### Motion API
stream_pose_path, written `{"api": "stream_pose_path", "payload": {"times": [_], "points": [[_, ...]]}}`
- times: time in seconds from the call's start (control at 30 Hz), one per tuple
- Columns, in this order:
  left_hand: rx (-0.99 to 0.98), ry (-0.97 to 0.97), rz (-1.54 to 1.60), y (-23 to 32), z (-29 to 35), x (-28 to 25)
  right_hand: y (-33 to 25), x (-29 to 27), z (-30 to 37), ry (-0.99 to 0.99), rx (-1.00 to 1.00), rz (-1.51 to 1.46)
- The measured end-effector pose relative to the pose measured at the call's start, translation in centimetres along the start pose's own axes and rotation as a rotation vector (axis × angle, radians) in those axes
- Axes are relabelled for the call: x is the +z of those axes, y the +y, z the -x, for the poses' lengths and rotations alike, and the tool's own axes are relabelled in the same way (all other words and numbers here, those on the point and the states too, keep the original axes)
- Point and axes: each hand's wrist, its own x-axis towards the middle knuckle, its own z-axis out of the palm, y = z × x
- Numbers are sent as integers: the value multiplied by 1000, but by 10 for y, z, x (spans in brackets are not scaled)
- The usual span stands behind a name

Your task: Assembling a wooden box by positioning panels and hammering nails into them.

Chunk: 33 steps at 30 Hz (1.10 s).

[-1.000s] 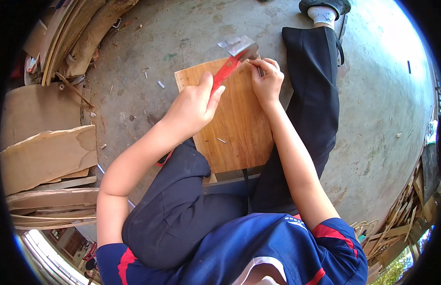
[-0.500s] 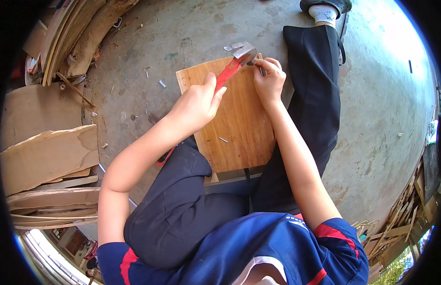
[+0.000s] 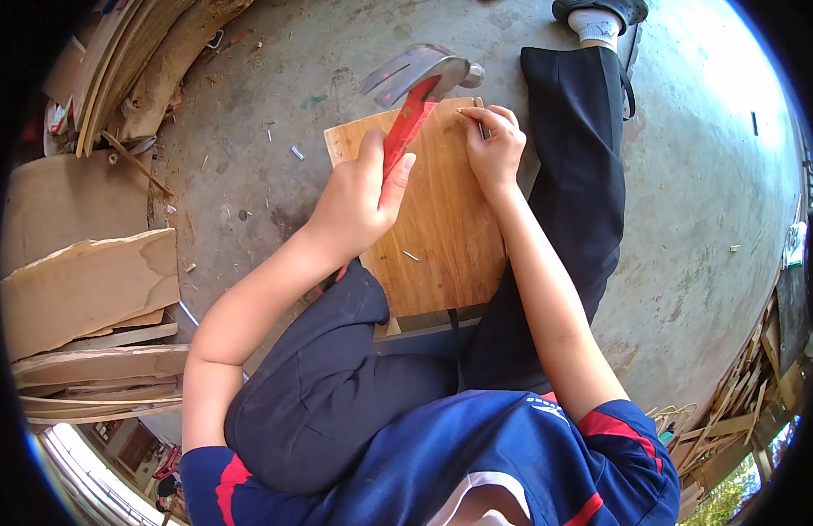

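Note:
A brown wooden board (image 3: 441, 228) lies on the concrete floor between my legs. My left hand (image 3: 362, 197) grips the red handle of a claw hammer (image 3: 415, 96); its metal head is blurred and raised above the board's far edge. My right hand (image 3: 491, 145) rests on the board's far right corner with fingers pinched on a small nail, too small to see clearly. A loose nail (image 3: 410, 256) lies on the board near its middle.
Stacked planks and plywood sheets (image 3: 86, 289) lie at the left, more wood strips (image 3: 117, 70) at the upper left. Small nails and chips (image 3: 297, 152) are scattered on the concrete floor (image 3: 704, 202). My outstretched right leg (image 3: 582, 158) runs along the board's right side.
The hammer head has risen from near the board's far edge to well above it, now motion-blurred. My right hand stays pinched at the same corner.

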Motion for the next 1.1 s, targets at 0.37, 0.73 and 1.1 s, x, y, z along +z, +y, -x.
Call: {"api": "stream_pose_path", "payload": {"times": [0.37,0.73,1.1], "points": [[-52,0,23,-6,-6,0,2,0,-1,-15,-49,48],[-116,-219,-173,-17,-12,4,2,0,-1,12,-48,47],[56,-135,-204,-25,-10,1,0,2,0,25,-41,9]]}}
